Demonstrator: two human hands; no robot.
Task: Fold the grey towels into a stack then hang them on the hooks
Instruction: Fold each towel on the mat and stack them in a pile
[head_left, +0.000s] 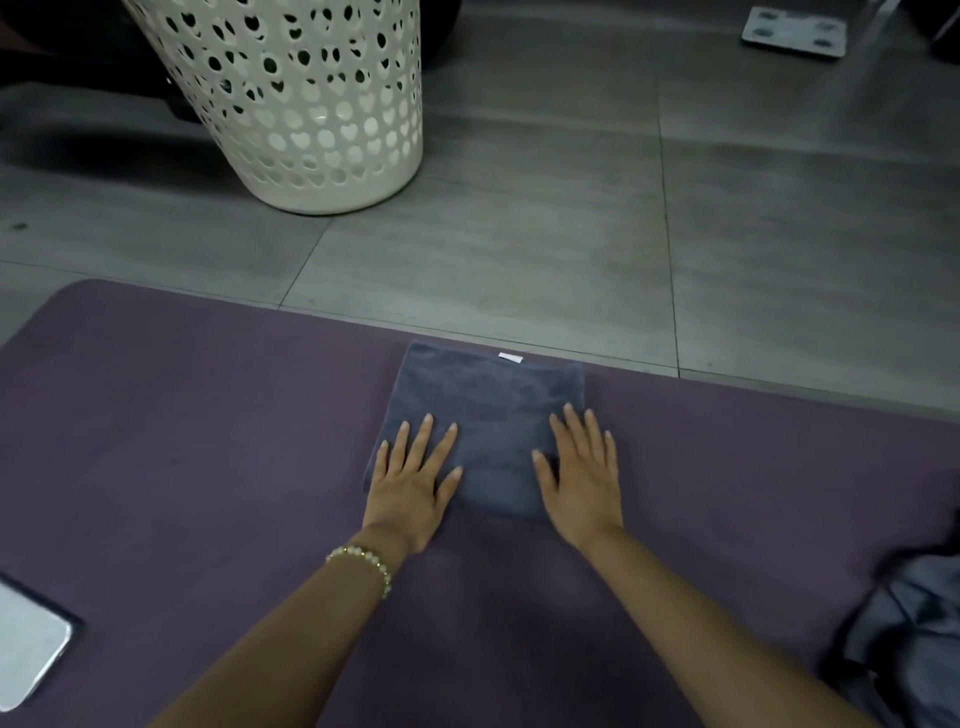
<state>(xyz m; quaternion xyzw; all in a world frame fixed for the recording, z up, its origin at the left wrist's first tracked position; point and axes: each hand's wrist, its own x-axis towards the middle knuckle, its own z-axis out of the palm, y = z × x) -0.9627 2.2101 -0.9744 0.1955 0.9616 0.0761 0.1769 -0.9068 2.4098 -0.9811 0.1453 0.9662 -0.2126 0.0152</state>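
- Lying flat on a purple mat (182, 441), a folded grey towel (488, 405) is seen from the head view as a neat rectangle. Its far edge sits close to the mat's far border, and a small white tag (510, 357) shows there.
- The left hand (413, 488) is laid palm-down on the towel's near left corner. Its fingers are straight and spread, and nothing is gripped.
- The right hand (584, 483) is laid palm-down over the towel's near right edge. Its fingers are likewise straight, and the outer ones reach past the edge onto the mat. Nothing is held by it.
- The bare middle of the towel is left showing between the two hands.
- A beaded bracelet (363, 558) is worn on the left wrist.
- A white perforated laundry basket (291, 104) stands on the grey tiled floor (519, 234) beyond the mat, well apart from the towel.
- A crumpled heap of grey cloth (904, 639) is seen at the near right edge, and a phone (26, 644) at the near left.
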